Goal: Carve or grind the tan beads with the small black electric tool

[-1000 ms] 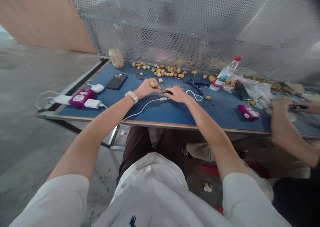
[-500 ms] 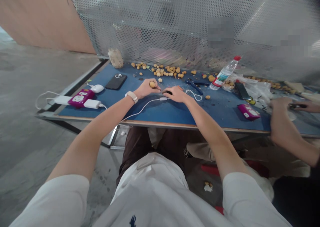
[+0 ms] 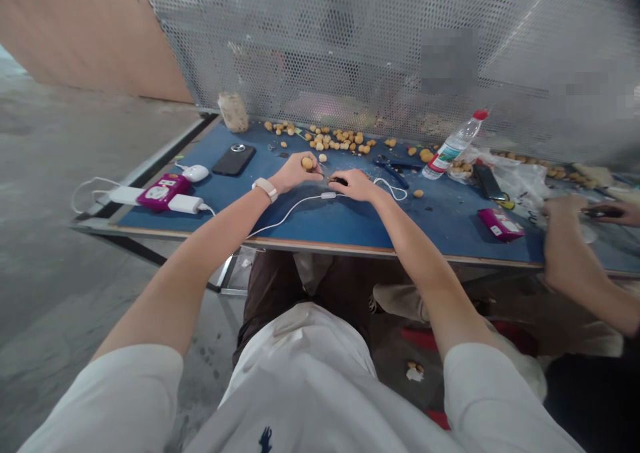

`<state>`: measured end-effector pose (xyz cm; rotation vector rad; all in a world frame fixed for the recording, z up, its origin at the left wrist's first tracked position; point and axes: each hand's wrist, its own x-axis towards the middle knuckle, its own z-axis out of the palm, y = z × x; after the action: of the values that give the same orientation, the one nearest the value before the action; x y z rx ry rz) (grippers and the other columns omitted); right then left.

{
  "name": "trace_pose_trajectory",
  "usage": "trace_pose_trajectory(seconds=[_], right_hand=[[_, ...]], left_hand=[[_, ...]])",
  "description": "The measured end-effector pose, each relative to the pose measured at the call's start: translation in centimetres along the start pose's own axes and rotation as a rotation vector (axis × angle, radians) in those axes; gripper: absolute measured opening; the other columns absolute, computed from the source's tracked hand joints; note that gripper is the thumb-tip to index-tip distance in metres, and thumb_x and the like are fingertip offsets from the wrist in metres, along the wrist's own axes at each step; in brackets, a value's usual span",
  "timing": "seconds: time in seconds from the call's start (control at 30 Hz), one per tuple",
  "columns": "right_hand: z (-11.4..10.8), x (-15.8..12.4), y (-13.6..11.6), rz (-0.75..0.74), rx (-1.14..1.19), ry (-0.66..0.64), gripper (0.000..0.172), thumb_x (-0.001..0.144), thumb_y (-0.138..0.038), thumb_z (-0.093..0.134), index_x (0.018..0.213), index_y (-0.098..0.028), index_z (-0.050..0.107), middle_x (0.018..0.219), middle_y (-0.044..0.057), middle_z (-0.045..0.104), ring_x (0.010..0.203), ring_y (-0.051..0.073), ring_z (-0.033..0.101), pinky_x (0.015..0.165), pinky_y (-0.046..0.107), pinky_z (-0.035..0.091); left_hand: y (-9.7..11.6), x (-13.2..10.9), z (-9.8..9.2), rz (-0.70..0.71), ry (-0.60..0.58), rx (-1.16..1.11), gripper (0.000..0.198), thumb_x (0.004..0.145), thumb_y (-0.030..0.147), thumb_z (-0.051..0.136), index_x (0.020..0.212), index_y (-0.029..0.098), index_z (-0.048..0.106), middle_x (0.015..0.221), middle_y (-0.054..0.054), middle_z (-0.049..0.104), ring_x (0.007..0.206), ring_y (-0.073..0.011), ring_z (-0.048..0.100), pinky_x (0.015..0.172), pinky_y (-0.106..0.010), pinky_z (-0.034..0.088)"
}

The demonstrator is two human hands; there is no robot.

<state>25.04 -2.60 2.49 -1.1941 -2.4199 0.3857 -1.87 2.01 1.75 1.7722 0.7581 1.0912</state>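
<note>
A tan round piece in the left hand, a dark tool in the right hand.
The tan round piece is small, yellowish-brown and nearly ball-shaped, its visible side smooth and whole; it sits at the top of the left hand's curled grip, beside the thumb and forefinger, with its upper face exposed and its underside hidden by the hand. The dark tool is small and slim, blackish along the part that shows, mostly covered by the fingers of the right hand; it lies roughly level, its near end pointing toward the left hand's fingertips. Whether its tip touches anything there is too small to tell. Piece and tool are near each other but apart.
</note>
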Motion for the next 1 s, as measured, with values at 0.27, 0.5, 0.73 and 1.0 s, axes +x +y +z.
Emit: trace_pose_trajectory(seconds=[0.27,0.5,0.73,1.0], right_hand=[[-1.5,-0.9,2.2,0.123,0.072,0.104,0.048,0.111,-0.065,0.071,0.110,-0.019,0.084,0.091,0.011,0.082,0.088,0.029,0.071,0.086,0.041,0.052],[-2.0,-1.2,3.8,0.187,0.155,0.147,0.037,0.091,-0.052,0.094,0.105,-0.019,0.086,0.095,0.010,0.086,0.086,0.028,0.075,0.084,0.043,0.059],[-1.8,-1.6,3.0,0.228,0.390,0.043,0.040,0.095,-0.058,0.091,0.103,-0.019,0.083,0.071,0.001,0.075,0.056,0.017,0.063,0.058,0.034,0.052],[-1.5,-1.4,2.3,0.222,0.459,0.059,0.058,0.090,-0.077,0.091,0.100,-0.024,0.073,0.071,-0.001,0.072,0.054,0.017,0.060,0.056,0.033,0.051]], left_hand=[[0.8,-1.0,1.4,0.121,-0.275,0.394,0.041,0.073,0.040,0.108,0.081,0.023,0.071,0.080,0.000,0.075,0.081,-0.0207,0.068,0.088,-0.036,0.055],[1.7,-1.8,2.8,0.204,-0.398,0.422,0.029,0.080,0.033,0.103,0.084,0.024,0.076,0.084,-0.001,0.080,0.082,-0.0221,0.072,0.089,-0.036,0.053],[2.3,-2.1,2.8,0.203,-0.433,0.406,0.020,0.081,0.026,0.099,0.087,0.022,0.081,0.088,-0.002,0.085,0.088,-0.0223,0.079,0.094,-0.036,0.058],[2.8,-2.2,3.2,0.187,-0.474,0.314,0.025,0.078,0.031,0.102,0.082,0.023,0.078,0.095,-0.005,0.090,0.087,-0.0226,0.081,0.091,-0.037,0.062]])
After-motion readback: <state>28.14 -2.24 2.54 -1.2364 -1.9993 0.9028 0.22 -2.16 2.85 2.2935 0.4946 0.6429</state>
